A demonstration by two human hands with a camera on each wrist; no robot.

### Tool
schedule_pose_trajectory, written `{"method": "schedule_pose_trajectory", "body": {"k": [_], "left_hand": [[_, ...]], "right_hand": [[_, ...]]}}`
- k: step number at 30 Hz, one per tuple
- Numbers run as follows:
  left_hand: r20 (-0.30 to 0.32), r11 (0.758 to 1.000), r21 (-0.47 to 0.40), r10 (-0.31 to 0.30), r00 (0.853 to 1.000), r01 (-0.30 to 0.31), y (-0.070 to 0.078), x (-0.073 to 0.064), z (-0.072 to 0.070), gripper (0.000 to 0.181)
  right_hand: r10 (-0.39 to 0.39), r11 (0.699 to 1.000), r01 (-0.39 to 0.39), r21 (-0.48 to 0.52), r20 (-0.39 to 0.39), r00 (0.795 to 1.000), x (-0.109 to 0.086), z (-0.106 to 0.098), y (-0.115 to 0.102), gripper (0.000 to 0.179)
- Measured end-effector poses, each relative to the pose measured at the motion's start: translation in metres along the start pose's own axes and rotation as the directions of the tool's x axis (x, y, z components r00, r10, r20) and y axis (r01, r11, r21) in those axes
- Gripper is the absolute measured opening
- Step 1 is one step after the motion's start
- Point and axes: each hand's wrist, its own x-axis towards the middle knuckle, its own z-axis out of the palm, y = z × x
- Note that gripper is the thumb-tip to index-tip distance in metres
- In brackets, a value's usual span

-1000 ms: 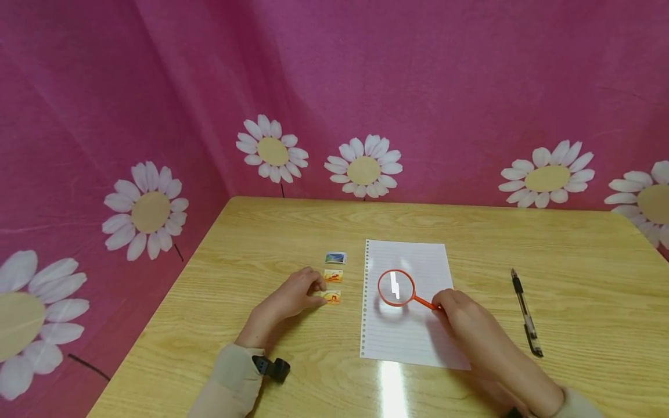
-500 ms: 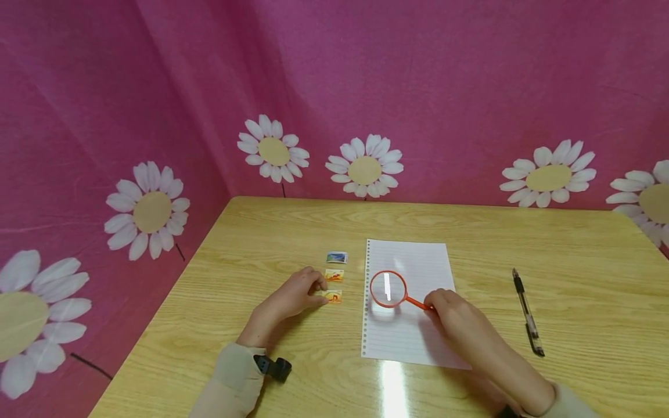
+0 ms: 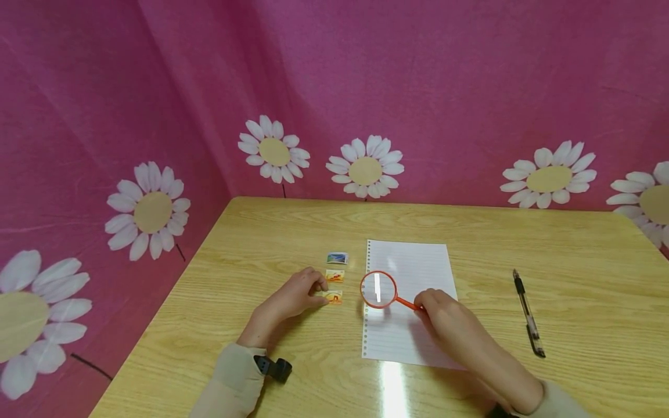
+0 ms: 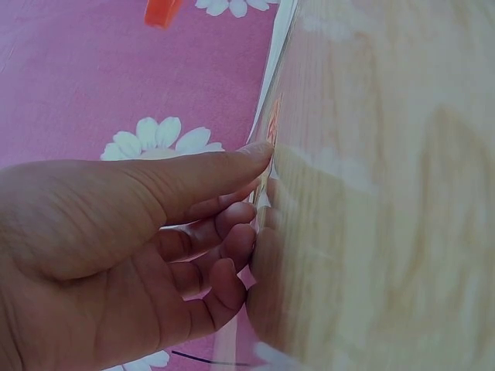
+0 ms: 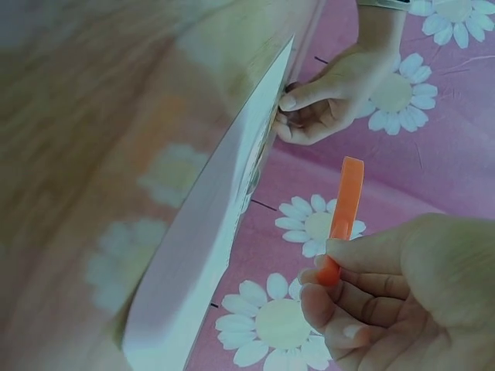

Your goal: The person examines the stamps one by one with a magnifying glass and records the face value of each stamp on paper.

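Magnifying glass [image 3: 385, 292], one, red-rimmed, is in the right hand [image 3: 444, 316], its lens raised above the left edge of the lined paper. The fingers of that hand are closed together, pinching the handle's end between thumb and fingertips.

Nearest are two pale sleeves [image 3: 228, 371], the left with a black wrist strap [image 3: 273, 367]. Past it, the left hand [image 3: 292, 296] rests with its fingers loosely bent, a gap between thumb and forefinger; the thumb touches the nearest picture card, though whether it is gripped cannot be told.

On the wooden surface [image 3: 486, 238] lies one sheet of lined paper [image 3: 389, 342], holes down its left side. Right of it, well apart, lies one black-capped pen [image 3: 528, 316]. Left of it, three small picture cards [image 3: 334, 298] form a column: two yellow-orange nearer, one blue-green farthest.

Behind the surface hangs one pink cloth [image 3: 418, 69] bearing six white daisies [image 3: 364, 170], two cut off at the sides.
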Motion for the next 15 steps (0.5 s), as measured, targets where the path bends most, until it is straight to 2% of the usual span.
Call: {"method": "schedule_pose_trajectory", "body": {"k": [15], "left_hand": [[-0.007,0.999,-0.003,0.041,0.999,-0.041,0.0001,-0.0011,-0.0023,0.017]], "right_hand": [[-0.011,1.000,0.011,0.008,-0.007,1.000,0.0053,0.0031,-0.0093,0.024]]}}
